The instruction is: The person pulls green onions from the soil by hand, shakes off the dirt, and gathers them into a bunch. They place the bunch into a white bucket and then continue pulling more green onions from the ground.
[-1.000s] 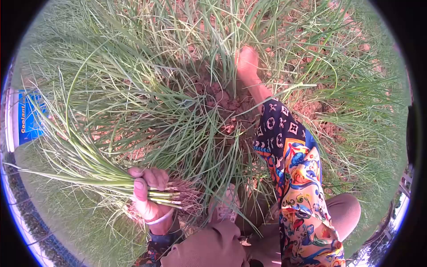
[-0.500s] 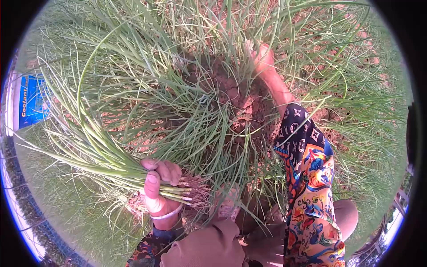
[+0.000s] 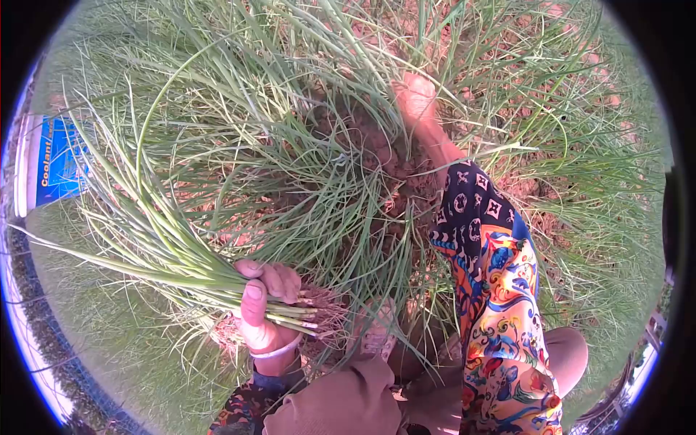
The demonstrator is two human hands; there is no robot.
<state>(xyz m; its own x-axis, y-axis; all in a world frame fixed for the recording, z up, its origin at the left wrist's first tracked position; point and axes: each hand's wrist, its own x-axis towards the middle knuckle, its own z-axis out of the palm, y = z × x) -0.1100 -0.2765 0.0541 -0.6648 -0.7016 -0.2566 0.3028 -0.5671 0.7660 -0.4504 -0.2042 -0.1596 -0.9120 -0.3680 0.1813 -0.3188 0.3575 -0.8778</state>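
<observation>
A bunch of onion seedlings (image 3: 192,264) is clasped in my left hand (image 3: 264,304), its thin green leaves pointing up and left. Their reddish roots (image 3: 328,312) stick out on the right side of the fist. My right hand (image 3: 417,100) reaches in among standing onion plants (image 3: 362,54) and looks closed round some of their stalks. Its fingertips are partly hidden by leaves and washed out by sunlight. Below and left of it, more long green leaves (image 3: 319,185) lean over the bare reddish soil (image 3: 366,141).
A blue and white container with "Coolant" lettering (image 3: 59,163) stands at the far left. Another bundle with reddish roots (image 3: 228,332) lies behind my left wrist. My knee (image 3: 337,406) and foot (image 3: 375,333) are close below. Dense green plants (image 3: 602,210) spread on the right.
My right hand has shifted slightly left and down, and leaves beside it now slant up to the left. The left hand still grips its bunch, almost unmoved.
</observation>
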